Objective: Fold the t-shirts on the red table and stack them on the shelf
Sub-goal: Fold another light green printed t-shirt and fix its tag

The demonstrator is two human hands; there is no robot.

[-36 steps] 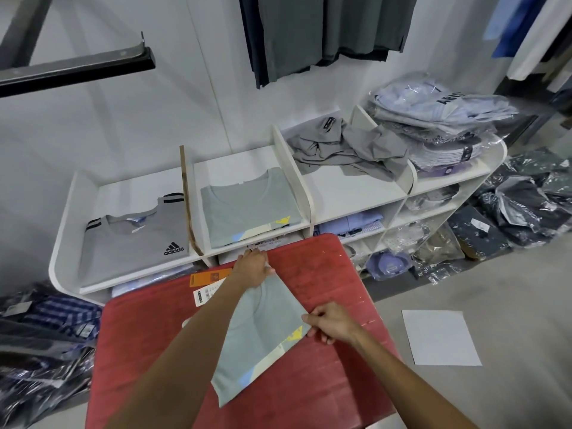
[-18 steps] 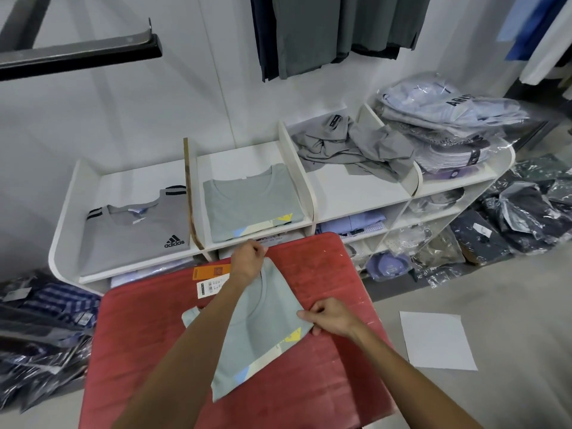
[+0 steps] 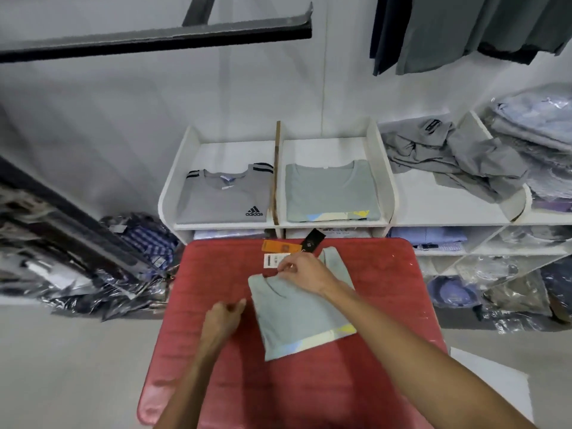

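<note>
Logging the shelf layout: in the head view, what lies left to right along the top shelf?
Folded grey adidas t-shirt → folded pale green t-shirt → crumpled grey garments → plastic-wrapped light shirts.

table left: bare red table (image 3: 192, 351) beside the folded t-shirt (image 3: 297, 311).
shelf way: hang tags (image 3: 280, 246) lay between.

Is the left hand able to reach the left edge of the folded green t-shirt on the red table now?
Probably yes. The left hand lies on the red table just beside the green t-shirt, with only bare table between them. The right hand is at the collar, further back.
</note>
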